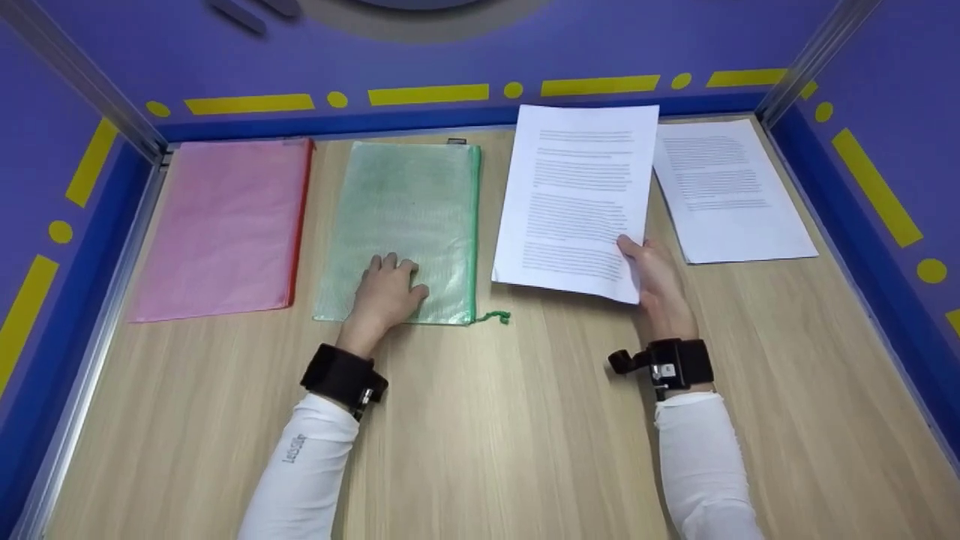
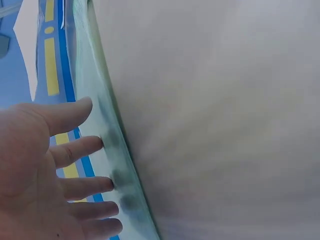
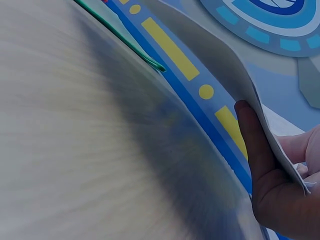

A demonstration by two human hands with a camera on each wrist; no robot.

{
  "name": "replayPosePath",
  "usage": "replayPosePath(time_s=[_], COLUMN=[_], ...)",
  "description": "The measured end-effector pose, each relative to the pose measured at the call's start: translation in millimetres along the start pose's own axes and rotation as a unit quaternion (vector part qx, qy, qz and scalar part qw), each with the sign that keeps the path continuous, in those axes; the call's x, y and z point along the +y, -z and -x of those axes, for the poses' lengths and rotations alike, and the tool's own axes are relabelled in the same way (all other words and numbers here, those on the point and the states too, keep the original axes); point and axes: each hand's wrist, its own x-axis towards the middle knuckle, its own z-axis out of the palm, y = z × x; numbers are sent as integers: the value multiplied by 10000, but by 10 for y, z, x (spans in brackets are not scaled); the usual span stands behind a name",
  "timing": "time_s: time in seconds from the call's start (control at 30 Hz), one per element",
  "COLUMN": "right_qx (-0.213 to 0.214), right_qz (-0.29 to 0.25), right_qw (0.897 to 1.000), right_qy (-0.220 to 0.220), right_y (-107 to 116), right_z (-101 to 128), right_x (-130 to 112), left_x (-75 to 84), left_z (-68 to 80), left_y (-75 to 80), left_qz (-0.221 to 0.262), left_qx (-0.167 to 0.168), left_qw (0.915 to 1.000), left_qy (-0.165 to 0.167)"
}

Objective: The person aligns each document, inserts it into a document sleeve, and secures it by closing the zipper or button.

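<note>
I see the printed sheet (image 1: 577,199) lifted off the table (image 1: 487,420), pinched at its near corner by my right hand (image 1: 656,281). My left hand (image 1: 386,292) presses flat-fingered on the green pouch (image 1: 405,225); pink pouch (image 1: 225,225) alongside.

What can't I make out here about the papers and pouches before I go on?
- Held printed sheet: text too small, head view.
- Second sheet: left edge hidden by held sheet.
- Green pouch: contents and zipper state unclear.
- Right hand: fingers under the sheet.
- Wrist views: table blurred.
</note>
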Motion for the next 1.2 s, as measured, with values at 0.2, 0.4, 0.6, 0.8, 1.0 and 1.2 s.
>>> replayPosePath(time_s=[0.2,0.4,0.6,0.8,1.0,1.2], right_qx=[73,82,68,46,184,173], right_qz=[386,472,433,430,405,371], right_qw=[9992,9988,9990,9989,9989,9989], right_qy=[66,65,91,158,126,208], right_y=[1,8,10,10,53,59], right_z=[-3,-5,-5,-15,-3,-11], right_x=[13,21,21,12,1,23], left_x=[258,539,714,764,760,760], left_z=[-89,-208,-295,-333,-346,-347], left_y=[-38,-91,-174,-254,-311,-306], left_qz=[-118,-371,-424,-671,-1018,-1050], left_qx=[202,230,319,412,394,351], left_qw=[9997,9989,9985,9969,9939,9937], left_qy=[-121,-193,-155,68,144,154])
